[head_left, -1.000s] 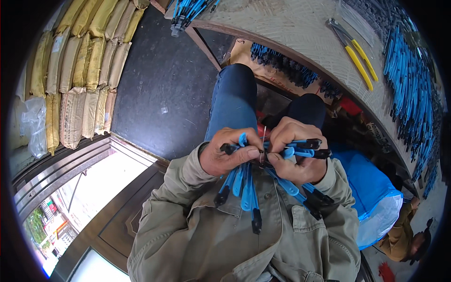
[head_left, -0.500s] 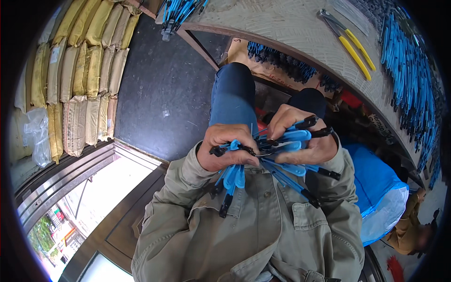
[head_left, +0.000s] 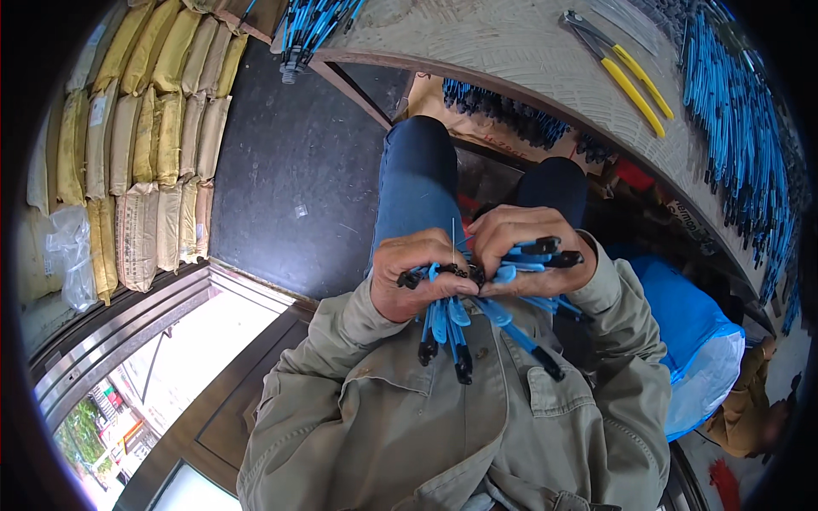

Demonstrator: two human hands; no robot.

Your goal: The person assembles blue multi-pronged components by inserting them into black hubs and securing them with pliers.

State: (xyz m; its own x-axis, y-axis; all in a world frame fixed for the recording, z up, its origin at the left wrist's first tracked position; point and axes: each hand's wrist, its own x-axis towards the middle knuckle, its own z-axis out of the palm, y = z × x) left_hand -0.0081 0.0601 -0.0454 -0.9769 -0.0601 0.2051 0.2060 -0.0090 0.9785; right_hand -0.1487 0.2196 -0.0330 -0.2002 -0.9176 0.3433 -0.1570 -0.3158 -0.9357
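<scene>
Over my lap, a bundle of blue ribs with black end pieces (head_left: 496,312) is held between my two hands, its pieces fanning out below and to the right. My left hand (head_left: 416,274) is closed, thumb and fingers pinching small black parts at the middle of the bundle. Right beside it, my right hand (head_left: 528,251) is closed on the same bundle, with black-tipped ribs sticking out past its fingers. A thin wire (head_left: 454,209) stands up between the hands. Fingers hide the exact point where the parts meet.
On the workbench (head_left: 477,38) lie yellow-handled pliers (head_left: 626,77) and a big heap of similar blue ribs (head_left: 737,136). Another bunch (head_left: 319,34) lies at its left corner. Stacked sacks (head_left: 141,128) line the left wall. A blue bag (head_left: 682,315) is at my right, near another person (head_left: 745,400).
My right hand has turned over and drawn in against the left, its fingers now closing over the middle of the bundle. The ribs have shifted, more of them hanging below my left hand.
</scene>
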